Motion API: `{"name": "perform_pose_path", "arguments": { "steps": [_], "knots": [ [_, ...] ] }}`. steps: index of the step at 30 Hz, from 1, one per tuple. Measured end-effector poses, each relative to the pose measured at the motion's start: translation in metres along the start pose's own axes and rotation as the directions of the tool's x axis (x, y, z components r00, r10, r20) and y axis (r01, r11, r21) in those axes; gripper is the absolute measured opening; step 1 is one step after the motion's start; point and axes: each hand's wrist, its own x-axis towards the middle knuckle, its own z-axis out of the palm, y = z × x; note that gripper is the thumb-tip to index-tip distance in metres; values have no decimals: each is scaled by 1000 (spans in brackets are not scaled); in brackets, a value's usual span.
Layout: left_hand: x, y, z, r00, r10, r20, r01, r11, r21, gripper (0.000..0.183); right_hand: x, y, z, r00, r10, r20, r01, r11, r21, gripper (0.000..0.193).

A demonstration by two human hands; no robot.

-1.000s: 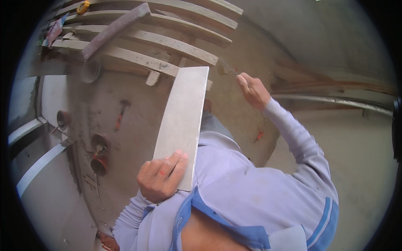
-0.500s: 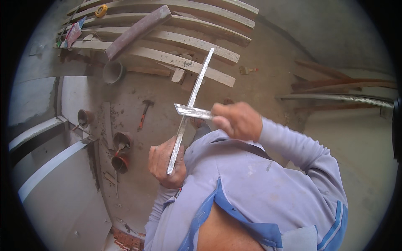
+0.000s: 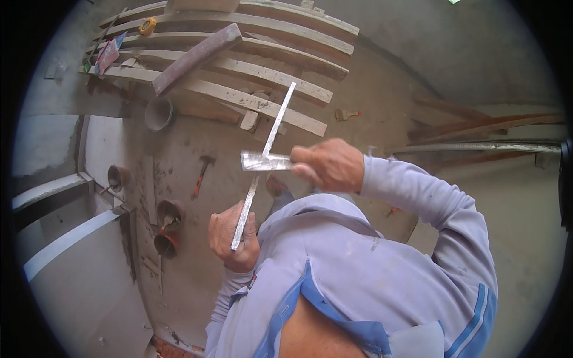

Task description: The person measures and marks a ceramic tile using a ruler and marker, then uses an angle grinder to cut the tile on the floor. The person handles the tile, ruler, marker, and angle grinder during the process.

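My left hand (image 3: pixel 222 238) is wrapped round the near end of a long, narrow, white-smeared metal blade (image 3: pixel 279 126), seen nearly edge-on and slanting away from me. A putty knife (image 3: pixel 262 161) is in my right hand (image 3: pixel 334 166), its fingers closed on the handle. The putty knife's flat, shiny blade lies across the middle of the long blade and hides part of it. Whether the two touch cannot be made out.
Ahead are several wooden beams (image 3: pixel 280 74), with a reddish angled piece (image 3: pixel 197 58) and a yellow tape measure (image 3: pixel 147 25) on them. A hammer (image 3: pixel 203 177), a brush (image 3: pixel 347 115), a grey bucket (image 3: pixel 159 113) and red buckets (image 3: pixel 166 244) stand or lie on the floor.
The putty knife has shifted slightly left, and its blade has turned to show more of its flat face. The long blade and both hands have moved a little left in view.
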Motion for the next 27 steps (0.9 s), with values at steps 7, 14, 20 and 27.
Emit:
{"name": "perform_pose_path", "arguments": {
  "steps": [7,14,20,27],
  "knots": [
    [-5,7,1,1000,-3,-16,3,1000,18,24,20,23,-18,986,114,119,-103,990,-95,46],
    [4,12,-1,986,121,114,-128,990,56,27,-6,125,-27,778,629,-7,-483,605,633,59],
    [24,33,-6,823,410,394,-447,895,3,33,-9,22,58,686,726,57,-177,90,980,66],
    [53,27,-32,633,524,570,-373,852,-369,53,-10,19,96,699,714,42,184,-237,954,35]
  ]
}}
